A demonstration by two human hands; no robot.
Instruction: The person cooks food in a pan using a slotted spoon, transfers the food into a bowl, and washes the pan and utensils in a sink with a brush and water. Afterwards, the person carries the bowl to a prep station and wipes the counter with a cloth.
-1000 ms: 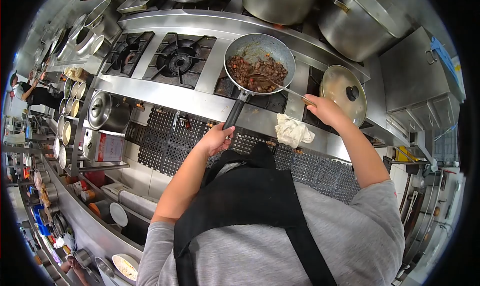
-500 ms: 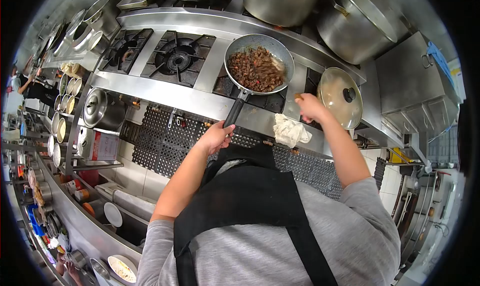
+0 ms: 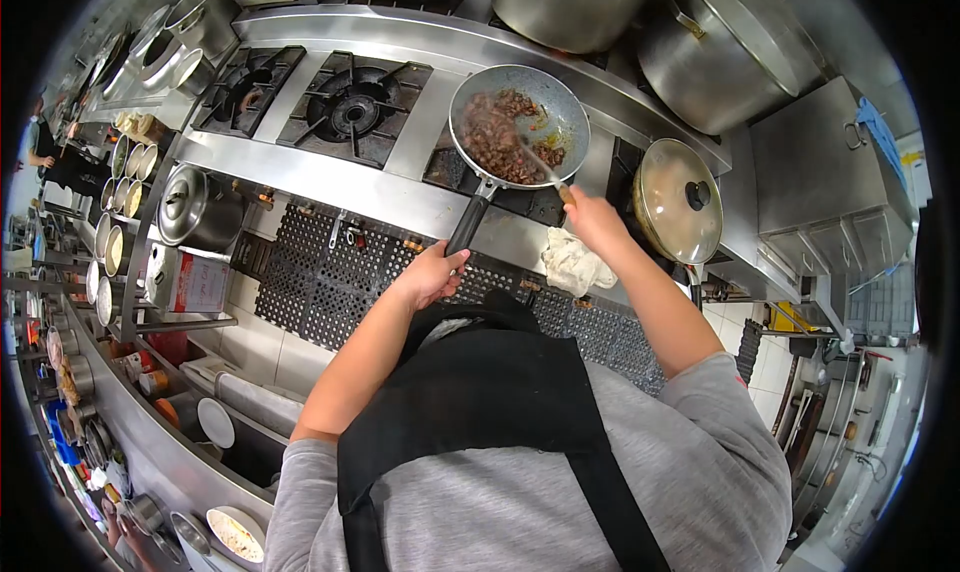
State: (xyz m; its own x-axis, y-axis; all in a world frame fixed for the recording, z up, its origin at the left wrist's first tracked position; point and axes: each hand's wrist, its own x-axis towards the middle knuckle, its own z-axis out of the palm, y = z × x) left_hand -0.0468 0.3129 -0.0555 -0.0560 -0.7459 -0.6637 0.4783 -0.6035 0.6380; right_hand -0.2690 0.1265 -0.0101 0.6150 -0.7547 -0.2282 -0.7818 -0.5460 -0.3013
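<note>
Brown chunks (image 3: 490, 137) beyond the left fingers (image 3: 456, 262) gripping the pan handle (image 3: 468, 224) could be spilling if right fingers (image 3: 577, 212), clasping a spoon (image 3: 543, 165), are pushing hard.

One left hand (image 3: 432, 277) and one right hand (image 3: 595, 222) are counted. One frying pan (image 3: 570, 122) is held, and one stirring tool (image 3: 547, 170) is held too. One see-through lid (image 3: 680, 204) with one black knob (image 3: 698, 194) is seen on the right. Two big pots (image 3: 570, 10) are seen at the far right. Two bare burners (image 3: 353, 115) are shown on the left, with one shiny lidded pot (image 3: 215, 212). One white cloth (image 3: 578, 262) and one blue cloth (image 3: 880, 132) are found on the right.
</note>
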